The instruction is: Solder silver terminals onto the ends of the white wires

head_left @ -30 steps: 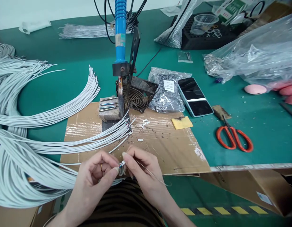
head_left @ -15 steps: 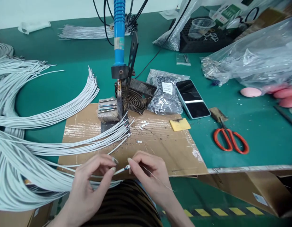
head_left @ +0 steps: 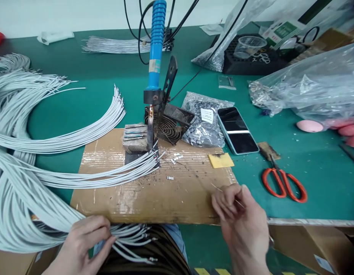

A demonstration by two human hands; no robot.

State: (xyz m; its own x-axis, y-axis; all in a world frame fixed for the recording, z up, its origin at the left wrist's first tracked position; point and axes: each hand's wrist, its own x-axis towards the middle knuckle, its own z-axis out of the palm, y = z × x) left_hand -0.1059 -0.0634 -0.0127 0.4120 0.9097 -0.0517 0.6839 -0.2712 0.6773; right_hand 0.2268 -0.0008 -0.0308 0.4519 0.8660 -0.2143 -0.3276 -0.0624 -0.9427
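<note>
My left hand [head_left: 86, 240] is closed at the lower left, its thumb and fingers pinching a white cable. From beneath it a bunch of white cables [head_left: 131, 238] fans out over my lap, ends toward the right. My right hand [head_left: 244, 219] is closed over the cardboard's right corner. A thin solder wire [head_left: 216, 187] pokes out from between its fingers. Beyond both hands, a blue-handled soldering iron [head_left: 156, 42] points down in a stand, its tip hidden near the ends of another row of white cables [head_left: 108, 178] on the cardboard [head_left: 154, 202].
Small white pieces [head_left: 170, 178] lie on the cardboard beside a yellow sponge [head_left: 221, 160]. A phone [head_left: 237, 130], red-handled scissors [head_left: 284, 183] and a bag of dark parts [head_left: 204, 118] are to the right. Large cable bundles [head_left: 16, 191] cover the left side.
My hands have moved apart: the left went down and left to the cables at my lap, the right swung right with the solder wire. The cable that was between them has been let go.
</note>
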